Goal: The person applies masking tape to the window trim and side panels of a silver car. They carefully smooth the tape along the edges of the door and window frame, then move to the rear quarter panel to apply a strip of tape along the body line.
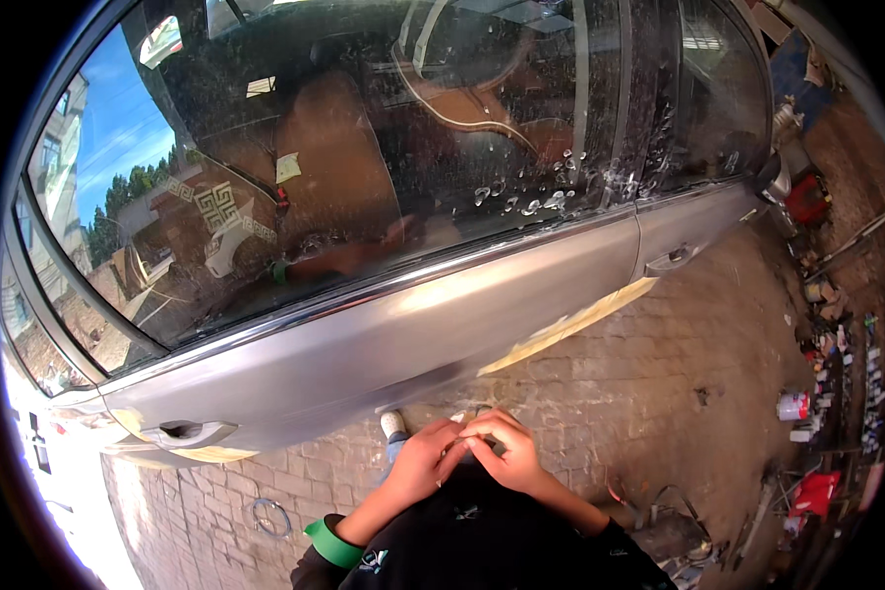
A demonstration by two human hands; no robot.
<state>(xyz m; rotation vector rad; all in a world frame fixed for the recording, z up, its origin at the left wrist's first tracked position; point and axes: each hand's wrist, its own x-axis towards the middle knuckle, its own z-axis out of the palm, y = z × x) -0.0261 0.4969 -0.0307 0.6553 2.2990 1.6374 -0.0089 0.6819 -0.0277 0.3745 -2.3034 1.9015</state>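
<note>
Silvery grey on the car door [393, 324] at mid-frame, yellow along its lower edge [572, 326]; bright green on the forearm band [332, 544] below; black on the top [462, 541]; brown brick pattern across the paving [713, 334].

Black top [462, 551], green forearm band [331, 547]

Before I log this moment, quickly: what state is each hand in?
Left hand: partly curled, drawn up to the other; whether it holds anything cannot be told.
Right hand: bent inward; anything pinched there cannot be made out.
</note>
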